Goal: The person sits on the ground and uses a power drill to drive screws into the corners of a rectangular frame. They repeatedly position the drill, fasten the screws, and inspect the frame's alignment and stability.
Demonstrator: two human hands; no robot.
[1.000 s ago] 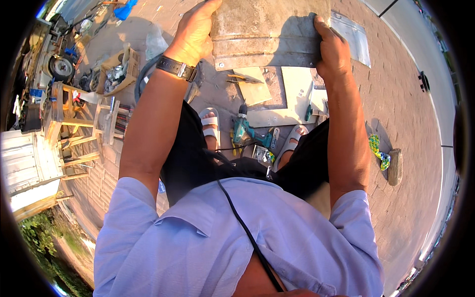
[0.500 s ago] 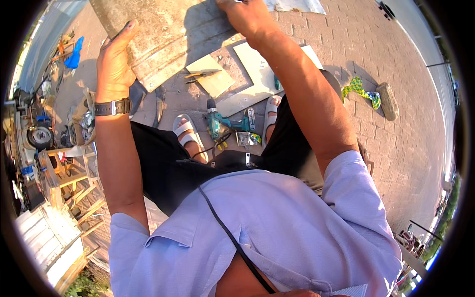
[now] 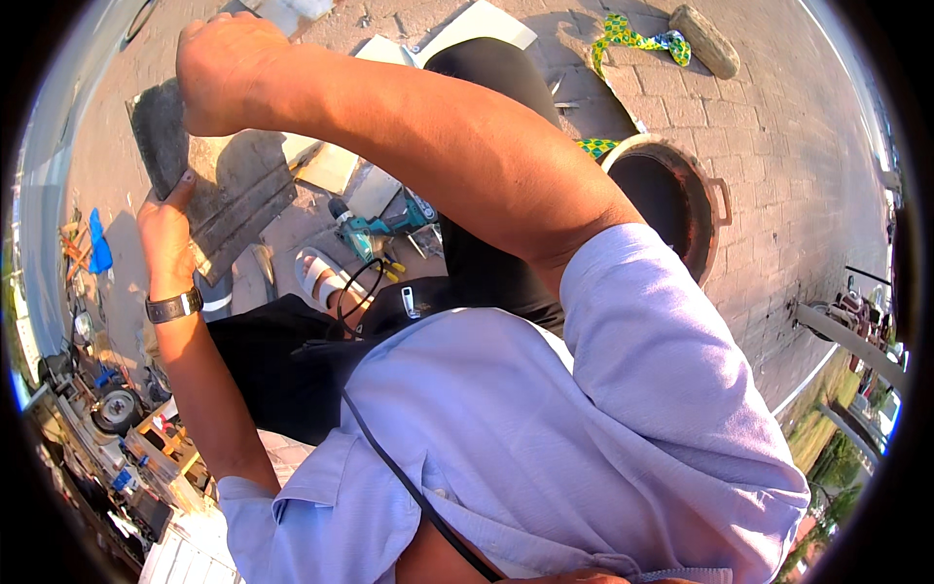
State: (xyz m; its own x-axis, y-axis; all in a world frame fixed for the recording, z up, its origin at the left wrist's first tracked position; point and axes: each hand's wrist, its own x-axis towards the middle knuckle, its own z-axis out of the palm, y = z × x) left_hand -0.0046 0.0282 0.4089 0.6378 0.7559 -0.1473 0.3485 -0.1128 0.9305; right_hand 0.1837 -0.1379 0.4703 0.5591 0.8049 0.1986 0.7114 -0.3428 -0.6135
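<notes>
A worn, grey-brown flat panel (image 3: 238, 190) with raised ridges is held up at the far left, tilted. My left hand (image 3: 167, 234), a watch on its wrist, grips the panel's lower left edge with the thumb over its face. My right hand (image 3: 229, 73) is a closed fist at the panel's top, the arm stretched across to the left. Its fingers face away, so whatever they hold is hidden. Below and right of the panel, a teal cordless drill (image 3: 365, 229) lies on the paving near my sandalled foot (image 3: 326, 277).
White board pieces (image 3: 477, 29) lie beyond my right arm. At right stands a round pan (image 3: 671, 195) with a dark inside and side handle. Farther off are a green-yellow patterned cloth (image 3: 623, 34) and a stone block (image 3: 705, 41). Clutter with a small wheel (image 3: 117, 409) fills the left.
My right arm has swung left across the view, and the panel now sits farther left and lower. The view has shifted, bringing the round pan into sight. My left hand keeps its grip.
</notes>
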